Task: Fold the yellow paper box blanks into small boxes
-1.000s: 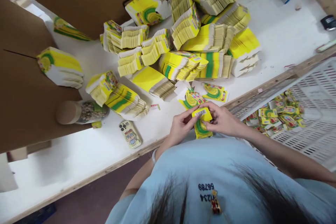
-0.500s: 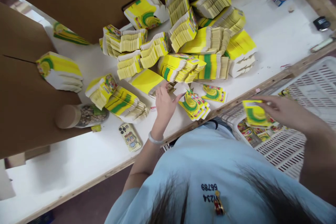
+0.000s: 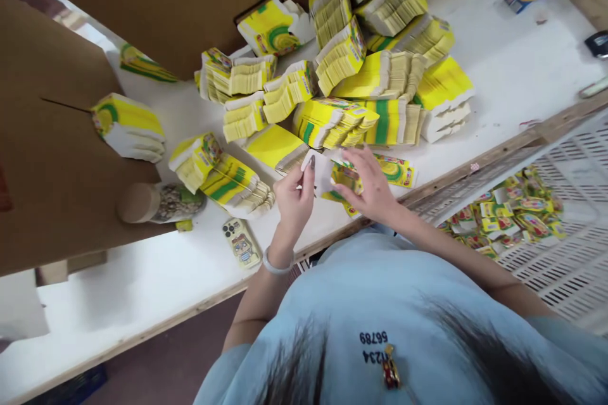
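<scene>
My left hand [image 3: 293, 197] is closed, with thumb and fingers pinching a small carton [image 3: 322, 172] whose plain white side faces me. To its right is my right hand [image 3: 369, 185], thumb and fingers apart around the carton's right side; I see no firm grip there. Beneath the hands lie several yellow and green printed cartons [image 3: 398, 171] near the table's front edge, partly covered by my right hand. Just beyond my left hand lies a stack of flat yellow cartons [image 3: 275, 147].
Bundles of flat cartons [image 3: 346, 54] fill the table's middle and back. At left stand a lidded jar [image 3: 178, 204], a phone [image 3: 242, 243] and cardboard [image 3: 57, 139]. A white slotted basket [image 3: 546, 272] with small printed cartons [image 3: 515, 218] is below the edge at right.
My right hand has come from over the basket back to the table, and the yellow carton it held is gone from it. My left hand now pinches a white-sided carton.
</scene>
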Tool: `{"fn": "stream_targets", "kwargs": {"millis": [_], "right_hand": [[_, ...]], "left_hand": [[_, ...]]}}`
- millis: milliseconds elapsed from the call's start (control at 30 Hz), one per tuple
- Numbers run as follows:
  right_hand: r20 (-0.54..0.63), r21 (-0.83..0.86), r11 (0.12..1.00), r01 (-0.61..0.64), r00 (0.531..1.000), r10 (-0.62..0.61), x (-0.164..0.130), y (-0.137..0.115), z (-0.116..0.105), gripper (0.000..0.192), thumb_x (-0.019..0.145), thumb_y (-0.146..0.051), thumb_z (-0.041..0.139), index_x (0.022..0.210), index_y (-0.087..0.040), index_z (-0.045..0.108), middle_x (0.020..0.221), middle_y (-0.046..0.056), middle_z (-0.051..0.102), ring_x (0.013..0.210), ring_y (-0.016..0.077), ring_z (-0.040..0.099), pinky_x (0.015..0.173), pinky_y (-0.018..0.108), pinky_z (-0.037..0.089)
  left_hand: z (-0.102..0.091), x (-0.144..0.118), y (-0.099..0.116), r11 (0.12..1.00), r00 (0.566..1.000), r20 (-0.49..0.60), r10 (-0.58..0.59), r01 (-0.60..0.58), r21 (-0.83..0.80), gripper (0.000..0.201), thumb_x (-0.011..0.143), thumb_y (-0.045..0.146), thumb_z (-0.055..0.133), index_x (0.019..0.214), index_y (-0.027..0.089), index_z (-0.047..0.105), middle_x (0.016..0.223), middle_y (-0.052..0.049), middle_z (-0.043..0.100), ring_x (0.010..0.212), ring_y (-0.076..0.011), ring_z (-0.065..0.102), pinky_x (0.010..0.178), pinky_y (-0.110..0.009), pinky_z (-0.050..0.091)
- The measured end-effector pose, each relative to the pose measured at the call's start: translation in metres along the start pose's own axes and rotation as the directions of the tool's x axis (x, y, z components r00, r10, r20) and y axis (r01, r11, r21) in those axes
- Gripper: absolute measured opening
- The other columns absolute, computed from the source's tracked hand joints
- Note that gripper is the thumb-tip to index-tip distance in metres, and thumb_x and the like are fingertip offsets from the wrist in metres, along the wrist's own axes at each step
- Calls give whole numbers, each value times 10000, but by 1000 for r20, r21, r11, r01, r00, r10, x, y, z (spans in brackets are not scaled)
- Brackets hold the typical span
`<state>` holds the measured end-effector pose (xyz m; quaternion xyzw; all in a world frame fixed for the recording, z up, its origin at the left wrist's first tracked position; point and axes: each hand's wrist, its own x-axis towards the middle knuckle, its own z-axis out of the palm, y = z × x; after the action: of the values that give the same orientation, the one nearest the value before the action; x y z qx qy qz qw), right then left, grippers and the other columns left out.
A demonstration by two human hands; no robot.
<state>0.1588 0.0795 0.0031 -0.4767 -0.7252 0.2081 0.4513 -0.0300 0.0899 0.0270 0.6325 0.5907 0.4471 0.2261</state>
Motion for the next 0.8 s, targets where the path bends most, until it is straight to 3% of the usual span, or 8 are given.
{"fn": "stream_targets", "kwargs": {"millis": [100,167,233,300,367,467,633,800], "right_hand": [[-9,158,982,-108,994,111,1,-9,18,375,992,-498,554,1248,-225,576,1100,118,730,999,270,705,876,447,600],[-32,239,952,-193,978,207,0,-13,15,336,999,-491,549,1197,-222,579,1006,84,723,865,225,700,764,372,597],[-44,304,924,-232,966,257,-1,-16,9,331,1022,-490,497,1191,-219,582,990,73,712,862,214,695,781,362,588],[-58,332,918,-218,966,251,-2,-18,3,353,1048,-494,413,1177,-225,603,1062,90,710,1016,242,691,944,425,561],[-79,298,930,-214,966,247,-4,-19,-1,382,1058,-496,362,1153,-236,626,1154,101,702,1175,271,649,1126,513,448],[-73,221,935,-278,951,300,-9,-17,-4,405,1063,-500,333,1159,-243,632,1111,91,715,1159,268,658,1160,521,415],[7,307,850,-429,894,448,-22,-14,-4,322,1040,-508,444,1045,-237,619,733,0,636,629,171,614,629,311,527],[28,464,704,-538,803,595,-42,-11,1,335,953,-489,650,1171,-264,529,657,-68,571,506,128,551,546,264,467]], "left_hand": [[0,-11,11,987,998,-33,-44,38,-155,466,987,518,570,669,179,604,551,30,530,484,-81,470,495,-218,358],[8,-20,11,973,998,57,17,-3,-232,436,942,617,586,1066,215,702,935,-63,728,792,-158,677,696,-256,522],[21,-32,7,948,966,234,114,-35,-316,844,838,727,646,1518,278,428,1467,-164,562,1283,-295,609,995,-393,537],[37,-45,3,918,899,400,177,-5,-395,1115,807,747,664,1647,303,81,1656,-184,323,1504,-360,402,1155,-478,441],[49,-57,0,889,863,475,172,71,-452,1069,887,704,594,1650,294,-32,1636,-188,357,1510,-348,406,1186,-480,420],[52,-66,-1,885,869,489,83,161,-436,852,968,650,486,1639,244,150,1493,-188,530,1419,-329,520,1155,-461,461],[38,-73,-1,910,856,505,-111,292,-294,615,983,588,504,1413,148,520,1104,-145,718,1081,-281,697,965,-414,576],[39,-92,0,789,780,557,-285,521,-325,515,993,599,476,1269,183,606,977,-88,740,935,-242,720,849,-384,602]]}}
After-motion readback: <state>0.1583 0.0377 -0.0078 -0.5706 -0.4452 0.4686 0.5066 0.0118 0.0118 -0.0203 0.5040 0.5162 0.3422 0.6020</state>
